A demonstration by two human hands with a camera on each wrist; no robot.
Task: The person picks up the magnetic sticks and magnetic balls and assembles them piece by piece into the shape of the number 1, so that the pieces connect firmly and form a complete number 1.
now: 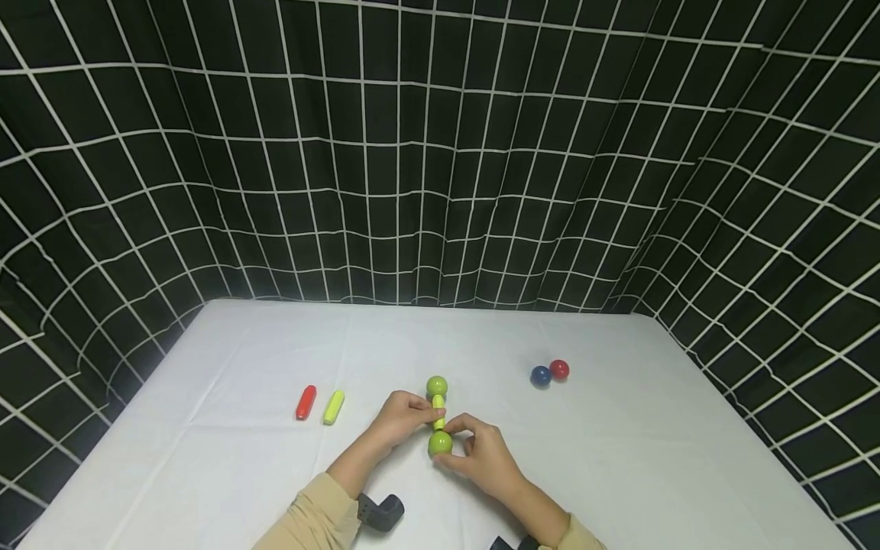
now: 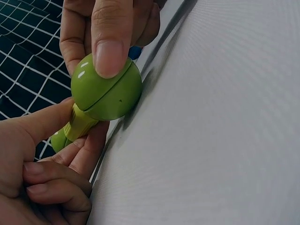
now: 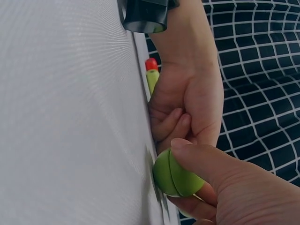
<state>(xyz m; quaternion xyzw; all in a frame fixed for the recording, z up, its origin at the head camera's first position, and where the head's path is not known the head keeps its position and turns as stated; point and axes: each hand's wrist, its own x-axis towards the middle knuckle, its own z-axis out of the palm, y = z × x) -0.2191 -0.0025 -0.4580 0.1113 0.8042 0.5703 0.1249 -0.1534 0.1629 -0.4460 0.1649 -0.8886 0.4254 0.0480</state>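
In the head view two green balls are joined in line by a short yellow stick (image 1: 438,402). My left hand (image 1: 401,419) pinches this stick between thumb and fingers. The near green ball (image 1: 441,444) is gripped by my right hand (image 1: 486,461), with the thumb on its near side and the fingers around its far side. A seam line runs around that ball, seen in the left wrist view. The far green ball (image 1: 436,386) is at the stick's other end, touched by neither hand. In the right wrist view my left hand partly hides the stick.
Left of the hands lie a red stick (image 1: 305,402) and another yellow stick (image 1: 333,408), side by side on the white table (image 1: 619,458). Toward the back right are a blue ball (image 1: 541,376) and a red ball (image 1: 560,370). A black gridded curtain (image 1: 440,153) surrounds the table.
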